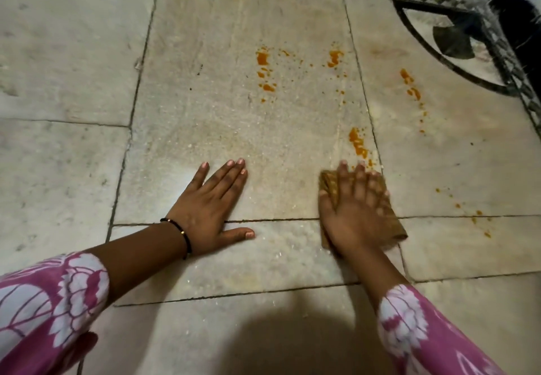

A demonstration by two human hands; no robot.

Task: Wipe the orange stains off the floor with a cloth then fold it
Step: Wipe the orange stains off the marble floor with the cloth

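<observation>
At the lower right of the frame, the right hand (355, 211) lies flat, fingers straight and slightly spread, pressing a folded brown woven cloth (393, 219) against the pale stone-tiled floor (205, 111). The cloth shows past the fingertips at its upper left corner and past the hand on its right edge; it straddles a dark grout line between two tiles. This hand's grip is open: the fingers press down and do not curl round the fabric.

Left of it, near the centre of the frame, the left hand (212, 208) rests palm down on the bare floor, fingers straight and thumb stretched out to the right, holding nothing. A thin black beaded bracelet (183, 235) circles its wrist. Both forearms come out of pink sleeves with a white flower print (44, 301) at the lower corners.

The orange stains (265, 72) lie above the hands as scattered blotches and specks. One cluster sits in the upper middle of the frame, another just to its right, a third streak runs down the upper right tile, and a fourth patch lies just above the fingertips of the right hand, almost touching the cloth. Small specks also dot the tile to the right of the cloth.

In the upper right corner stands a dark curved metal frame with a patterned border (494, 38).
</observation>
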